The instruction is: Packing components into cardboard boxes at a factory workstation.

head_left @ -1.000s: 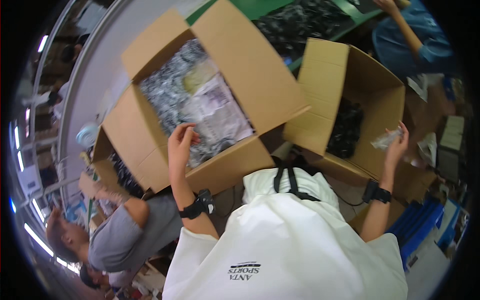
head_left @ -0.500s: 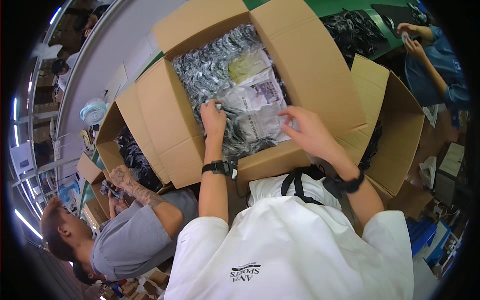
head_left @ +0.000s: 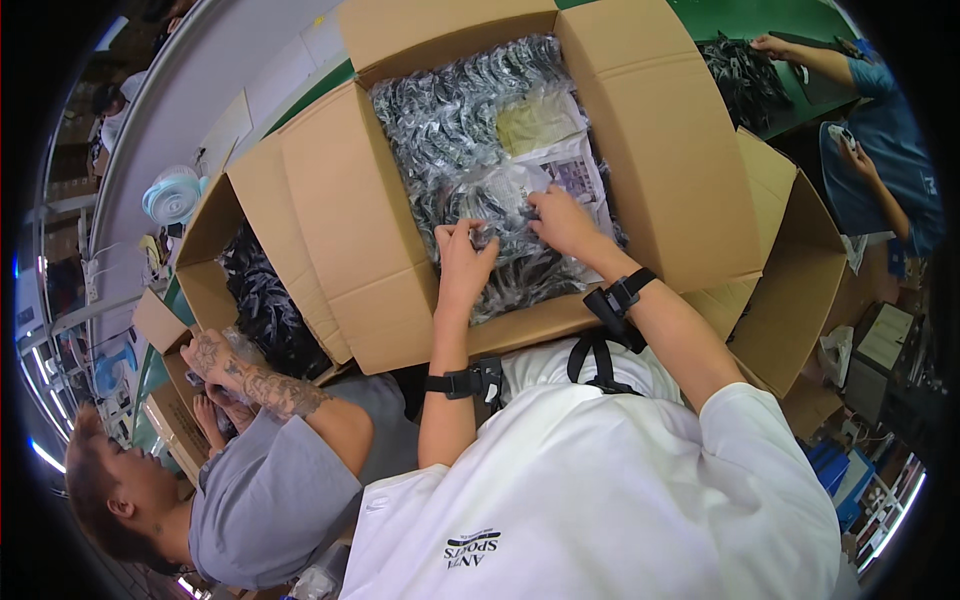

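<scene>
A large open cardboard box (head_left: 640,190) stands in front of me, packed with rows of dark parts in clear plastic bags (head_left: 430,140). Both my hands reach inside, over the near half of the contents. My left hand (head_left: 465,265) has its fingers curled on a clear plastic bag (head_left: 508,200) near the box's left side. Just right of it, my right hand (head_left: 568,222) pinches that same bag between thumb and fingers. What the bag holds is hard to make out. Beyond my right hand lie a printed newspaper sheet (head_left: 578,175) and a yellowish sheet (head_left: 540,122).
Left of the box is another carton (head_left: 205,265) holding black bagged parts (head_left: 260,300); a co-worker in grey (head_left: 270,490) works beside it. An open carton (head_left: 800,290) stands at right. Past it, a person in blue (head_left: 880,140) handles parts at a green table (head_left: 790,30).
My right hand has moved inward and taken hold of the clear bag. My left hand has closed on the bag beside it. The newspaper's near part is now covered by plastic-wrapped parts.
</scene>
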`<action>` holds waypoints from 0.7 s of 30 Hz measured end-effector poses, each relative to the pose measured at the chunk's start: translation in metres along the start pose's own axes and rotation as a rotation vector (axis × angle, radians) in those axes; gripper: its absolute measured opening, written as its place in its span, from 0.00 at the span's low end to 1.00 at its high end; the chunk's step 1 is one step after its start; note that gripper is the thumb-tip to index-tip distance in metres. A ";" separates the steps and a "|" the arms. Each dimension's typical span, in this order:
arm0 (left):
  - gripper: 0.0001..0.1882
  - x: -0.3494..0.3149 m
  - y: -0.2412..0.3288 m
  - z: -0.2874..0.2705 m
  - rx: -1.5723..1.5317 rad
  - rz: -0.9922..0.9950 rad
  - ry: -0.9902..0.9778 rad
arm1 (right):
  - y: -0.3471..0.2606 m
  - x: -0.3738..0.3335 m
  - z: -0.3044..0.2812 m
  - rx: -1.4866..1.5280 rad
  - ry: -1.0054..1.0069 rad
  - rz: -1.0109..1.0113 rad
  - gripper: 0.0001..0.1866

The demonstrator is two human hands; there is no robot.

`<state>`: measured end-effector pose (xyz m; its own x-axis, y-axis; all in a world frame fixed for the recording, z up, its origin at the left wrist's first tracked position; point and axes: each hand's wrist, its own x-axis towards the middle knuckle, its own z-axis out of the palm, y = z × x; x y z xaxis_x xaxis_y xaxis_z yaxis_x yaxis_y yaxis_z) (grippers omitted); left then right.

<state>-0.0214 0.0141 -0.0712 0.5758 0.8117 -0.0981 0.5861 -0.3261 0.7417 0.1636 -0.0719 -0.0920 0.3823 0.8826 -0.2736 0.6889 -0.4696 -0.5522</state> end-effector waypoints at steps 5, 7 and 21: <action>0.12 0.004 -0.001 -0.007 -0.011 -0.003 0.011 | -0.016 -0.027 -0.063 0.395 0.178 0.020 0.20; 0.12 0.004 -0.002 -0.007 -0.106 -0.067 0.002 | -0.013 -0.047 -0.080 0.460 0.248 0.023 0.18; 0.08 -0.010 0.017 -0.008 -0.593 -0.194 0.329 | 0.023 -0.112 -0.120 0.895 0.336 0.004 0.06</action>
<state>-0.0219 0.0039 -0.0528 0.2350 0.9634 -0.1292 0.1970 0.0829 0.9769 0.2106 -0.1837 0.0207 0.6365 0.7629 -0.1137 0.0140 -0.1588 -0.9872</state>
